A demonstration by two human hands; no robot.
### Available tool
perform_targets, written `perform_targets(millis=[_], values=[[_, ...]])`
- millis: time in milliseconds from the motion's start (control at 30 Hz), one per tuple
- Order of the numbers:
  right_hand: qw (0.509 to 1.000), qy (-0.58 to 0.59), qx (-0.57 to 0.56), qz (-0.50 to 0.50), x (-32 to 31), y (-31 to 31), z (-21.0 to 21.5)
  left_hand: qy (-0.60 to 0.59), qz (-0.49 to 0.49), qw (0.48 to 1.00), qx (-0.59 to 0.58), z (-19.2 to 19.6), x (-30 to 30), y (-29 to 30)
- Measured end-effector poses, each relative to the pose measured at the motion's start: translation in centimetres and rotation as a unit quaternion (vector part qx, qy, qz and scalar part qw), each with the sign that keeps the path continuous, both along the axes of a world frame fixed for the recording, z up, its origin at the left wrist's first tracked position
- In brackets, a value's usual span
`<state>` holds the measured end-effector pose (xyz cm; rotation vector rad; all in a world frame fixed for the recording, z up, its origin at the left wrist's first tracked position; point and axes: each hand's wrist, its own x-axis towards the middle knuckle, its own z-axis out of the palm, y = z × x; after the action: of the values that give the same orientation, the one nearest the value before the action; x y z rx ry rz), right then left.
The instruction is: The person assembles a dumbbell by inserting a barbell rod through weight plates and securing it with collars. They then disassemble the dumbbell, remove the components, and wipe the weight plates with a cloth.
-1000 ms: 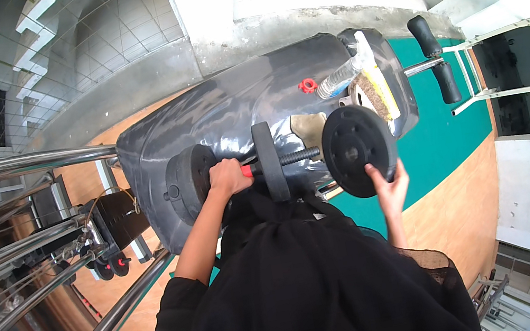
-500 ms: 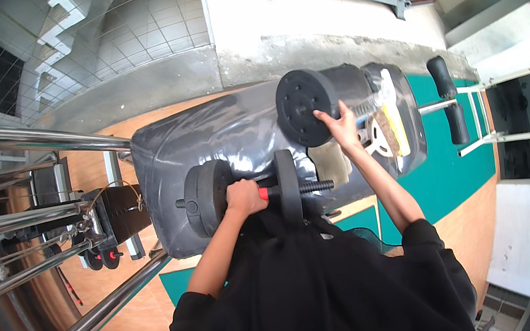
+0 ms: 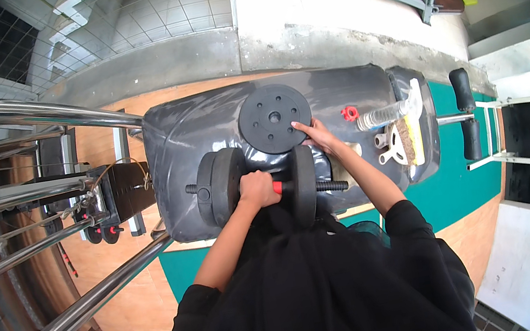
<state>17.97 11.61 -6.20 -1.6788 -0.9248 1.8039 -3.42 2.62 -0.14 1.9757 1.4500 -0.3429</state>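
Observation:
My left hand [image 3: 257,189] is closed around the red-and-black handle of a dumbbell [image 3: 223,186], held level at the near edge of a black padded bench [image 3: 176,138]. Black plates sit on both sides of the grip, and the threaded bar end [image 3: 331,186] sticks out bare on the right. In my right hand [image 3: 320,136] is a loose round weight plate [image 3: 265,123], gripped by its right rim with the thumb on top. Its face, ringed with small holes, is turned up over the bench. Whether it touches the bench I cannot tell.
On the bench's right part lie a red collar nut [image 3: 349,113], a clear spray bottle [image 3: 379,117], a brush with a white handle [image 3: 404,146] and a beige cloth [image 3: 354,152]. Chrome bars [image 3: 45,107] and a weight machine stand left. Black foam rollers [image 3: 462,90] are at the right.
My right hand has brought the weight plate leftward and turned its face more upward, uncovering the red collar nut. My left hand still holds the dumbbell. The whole view has shifted somewhat.

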Motion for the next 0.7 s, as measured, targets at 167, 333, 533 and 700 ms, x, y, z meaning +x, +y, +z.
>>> perform_targets(millis=[167,333,533,700], values=[[0.995,-0.054,-0.023,0.082,0.7,0.6,0.5,0.001,0.006,1.0,0.018,-0.7,0.0,-0.4],[0.964,-0.151,-0.074,0.206,0.8,1.5,1.6,-0.006,0.009,1.0,0.023,-0.7,-0.1,-0.5],[0.868,-0.379,-0.068,0.314,0.2,1.0,4.3,-0.007,0.0,0.999,0.035,-0.3,0.3,-0.5],[0.88,-0.429,0.106,0.172,-2.2,-4.7,12.9,-0.004,0.003,1.0,0.026,0.1,-0.1,-0.5]])
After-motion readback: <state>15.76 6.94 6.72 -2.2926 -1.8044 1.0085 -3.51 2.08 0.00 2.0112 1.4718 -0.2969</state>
